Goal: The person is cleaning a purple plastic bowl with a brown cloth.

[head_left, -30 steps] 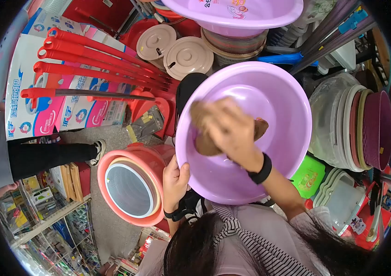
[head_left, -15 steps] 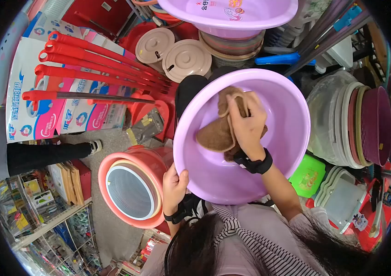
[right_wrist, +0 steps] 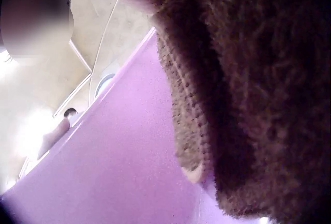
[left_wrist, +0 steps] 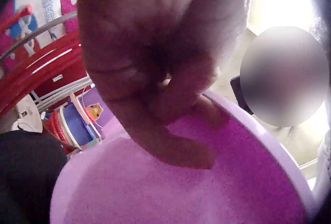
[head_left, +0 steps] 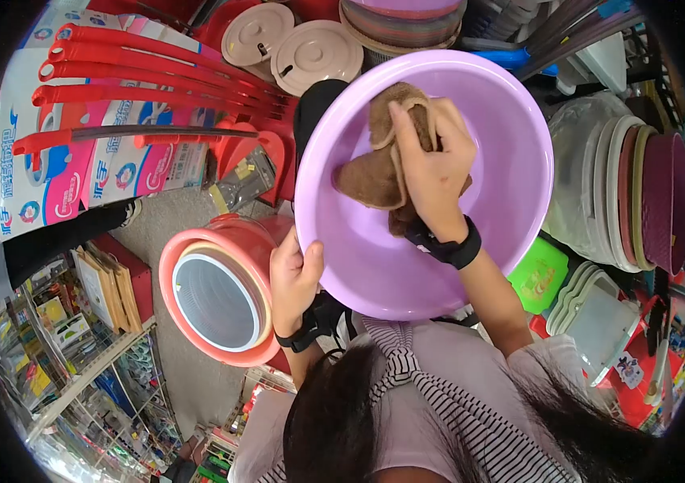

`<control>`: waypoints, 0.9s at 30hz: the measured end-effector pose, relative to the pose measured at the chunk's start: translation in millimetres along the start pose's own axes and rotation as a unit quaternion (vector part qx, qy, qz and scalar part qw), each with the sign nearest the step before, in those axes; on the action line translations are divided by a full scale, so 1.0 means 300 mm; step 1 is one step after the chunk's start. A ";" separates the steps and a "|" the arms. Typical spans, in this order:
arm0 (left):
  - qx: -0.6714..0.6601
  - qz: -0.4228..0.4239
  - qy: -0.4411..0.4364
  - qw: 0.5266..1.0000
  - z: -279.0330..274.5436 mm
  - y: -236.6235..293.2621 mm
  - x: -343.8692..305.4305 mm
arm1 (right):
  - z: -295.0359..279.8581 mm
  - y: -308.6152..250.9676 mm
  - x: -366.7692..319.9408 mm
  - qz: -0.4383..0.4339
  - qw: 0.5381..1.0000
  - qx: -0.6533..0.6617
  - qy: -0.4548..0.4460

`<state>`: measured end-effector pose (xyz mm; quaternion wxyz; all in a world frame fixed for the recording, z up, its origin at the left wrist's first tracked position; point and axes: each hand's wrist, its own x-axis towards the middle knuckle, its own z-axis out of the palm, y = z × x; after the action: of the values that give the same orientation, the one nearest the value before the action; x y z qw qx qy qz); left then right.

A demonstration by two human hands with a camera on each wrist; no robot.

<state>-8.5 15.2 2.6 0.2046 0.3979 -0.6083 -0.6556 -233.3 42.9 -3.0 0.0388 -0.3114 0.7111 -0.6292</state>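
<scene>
In the head view, a large purple plastic basin (head_left: 511, 241) is held in front of the person's body, its inside facing up toward the camera. The left hand (head_left: 294, 278) grips the rim at the lower left, thumb showing on the near side. From the left wrist, that hand (left_wrist: 160, 79) appears dark and close, fingers bent over the basin's edge. Inside the basin the right hand (head_left: 439, 173) pinches a bunched brown towel (head_left: 365, 181) with a pale stitched hem. The fuzzy towel (right_wrist: 269, 89) fills the right side of the right wrist view, against the purple wall.
Nested coral buckets and a grey-white basket (head_left: 218, 302) stand at lower left. Red-handled poles (head_left: 141, 60) lean over boxes on the left. Beige lidded bins (head_left: 318, 56) are behind, stacked tubs (head_left: 664, 201) to the right. A wire shelf (head_left: 93, 378) holds packaged goods.
The right hand was blurred, sweeping the towel at the basin's left side, then settled near the middle with it pinched. Since then, the surroundings and basin have shifted upward in the head view.
</scene>
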 end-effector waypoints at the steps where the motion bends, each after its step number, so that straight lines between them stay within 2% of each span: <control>1: 0.024 0.034 0.005 0.999 0.006 -0.005 0.013 | 0.007 -0.009 -0.009 0.001 1.000 0.001 0.014; 2: 0.022 0.029 0.007 0.999 0.010 -0.010 0.020 | 0.016 -0.007 -0.031 0.004 1.000 -0.001 0.011; 4: 0.016 0.049 0.005 0.999 0.006 -0.017 0.030 | 0.032 -0.003 -0.083 -0.106 0.985 0.065 -0.123; 5: -0.018 -0.010 -0.012 1.000 -0.014 -0.014 0.020 | 0.030 -0.006 -0.094 -0.127 0.976 0.088 -0.155; 8: -0.005 -0.005 0.006 1.000 -0.002 -0.014 0.004 | 0.003 0.024 -0.028 -0.095 0.977 0.049 -0.183; 12: -0.004 -0.008 -0.003 1.000 -0.011 -0.043 -0.015 | -0.003 0.008 0.011 0.004 1.000 0.021 -0.006; 14: 0.053 0.106 0.012 0.993 -0.004 -0.074 0.001 | 0.021 0.017 -0.056 -0.018 0.999 0.037 -0.035; 15: 0.052 0.107 0.013 0.993 -0.007 -0.059 0.005 | 0.031 0.017 -0.076 -0.110 0.987 0.051 -0.101; 16: 0.022 0.056 0.000 0.998 -0.017 -0.030 0.005 | 0.036 -0.034 -0.104 -0.177 0.973 -0.013 -0.146; 17: -0.007 0.005 -0.014 1.000 -0.025 -0.013 0.002 | 0.032 -0.048 -0.126 -0.111 0.976 0.030 -0.185; 18: -0.004 0.007 -0.015 1.000 -0.031 -0.011 -0.007 | 0.035 -0.052 -0.137 -0.045 0.972 0.074 -0.221; 19: 0.006 -0.023 -0.008 1.000 -0.034 -0.012 -0.019 | 0.040 -0.036 -0.123 -0.047 0.972 0.074 -0.218; 20: 0.017 -0.053 0.000 0.998 -0.035 -0.017 -0.029 | 0.038 -0.006 -0.094 -0.082 0.984 0.043 -0.155; 21: 0.019 0.017 0.001 1.000 -0.029 -0.050 -0.032 | 0.032 0.020 -0.065 -0.115 0.989 0.012 -0.091; 22: 0.020 0.020 0.001 1.000 -0.033 -0.056 -0.043 | 0.011 0.011 -0.024 -0.032 0.996 0.019 -0.077; 23: 0.007 -0.004 -0.007 1.000 -0.038 -0.059 -0.057 | -0.009 -0.018 -0.001 0.062 0.998 0.007 -0.004; 24: -0.007 -0.028 -0.015 0.999 -0.040 -0.061 -0.061 | -0.014 -0.014 0.012 0.092 0.995 0.017 0.046; 26: -0.007 -0.021 -0.025 0.999 -0.040 -0.062 -0.056 | -0.015 0.029 -0.007 0.028 0.996 -0.043 0.075; 27: -0.006 -0.024 -0.025 0.999 -0.040 -0.059 -0.053 | -0.014 0.005 -0.017 0.030 0.998 -0.038 0.049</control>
<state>14.2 22.6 -9.4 0.1753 0.3946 -0.5999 -0.6736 -231.7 49.2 -5.3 0.0107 -0.2599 0.7443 -0.6151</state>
